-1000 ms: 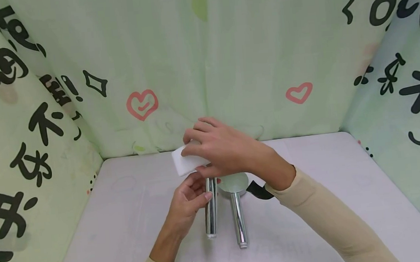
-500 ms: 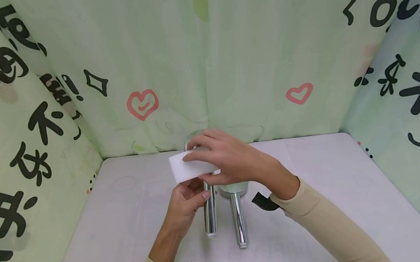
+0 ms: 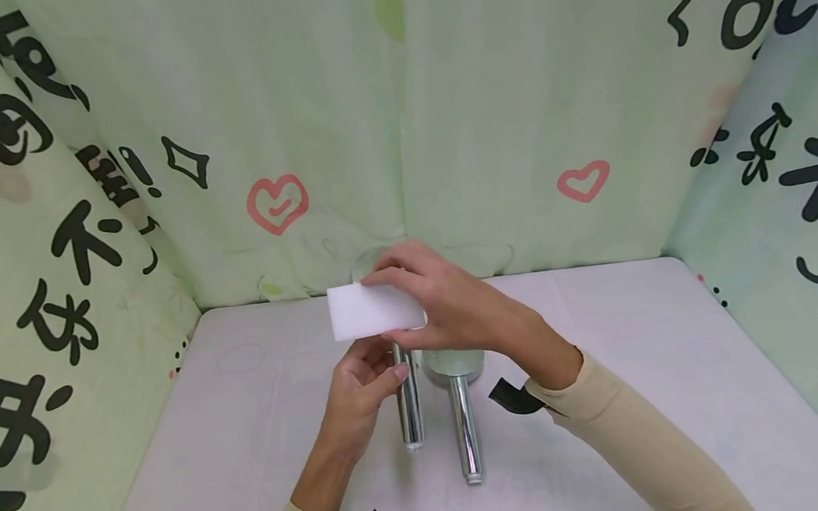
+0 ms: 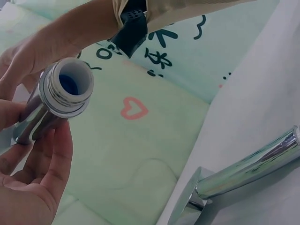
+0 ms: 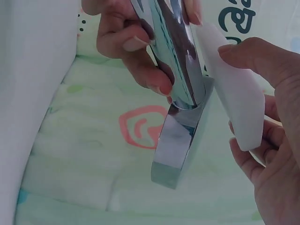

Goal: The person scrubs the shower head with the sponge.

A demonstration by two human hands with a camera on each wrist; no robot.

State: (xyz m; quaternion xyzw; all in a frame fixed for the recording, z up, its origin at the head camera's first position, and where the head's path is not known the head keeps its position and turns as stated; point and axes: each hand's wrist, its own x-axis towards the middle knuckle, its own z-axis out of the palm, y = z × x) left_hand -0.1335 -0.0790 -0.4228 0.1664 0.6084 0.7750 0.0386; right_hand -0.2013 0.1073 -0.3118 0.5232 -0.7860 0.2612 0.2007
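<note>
My left hand (image 3: 362, 385) grips the chrome handle of a hand-held shower head (image 3: 410, 418), raised above the table with its head end pointing away. The left wrist view shows this handle's threaded white end (image 4: 70, 86), which is hollow. With thumb and fingers, my right hand (image 3: 449, 296) pinches a white rectangular sponge (image 3: 370, 312) just over the upper handle. In the head view the sponge and right hand cover most of the round head. Seen from the right wrist, the sponge (image 5: 234, 89) is beside the shower head; whether they touch, I cannot tell.
A second chrome shower head (image 3: 466, 429) lies on the white table (image 3: 578, 435), right of the held one, its handle toward me. Pale green curtains (image 3: 485, 119) with black writing and red hearts enclose the back and sides. Black wrist straps (image 3: 515, 396) show at both wrists.
The sponge first dipped toward me, then rose slightly, and its broad face now shows more fully. The held shower head has shifted a little away from me. The second shower head has stayed put.
</note>
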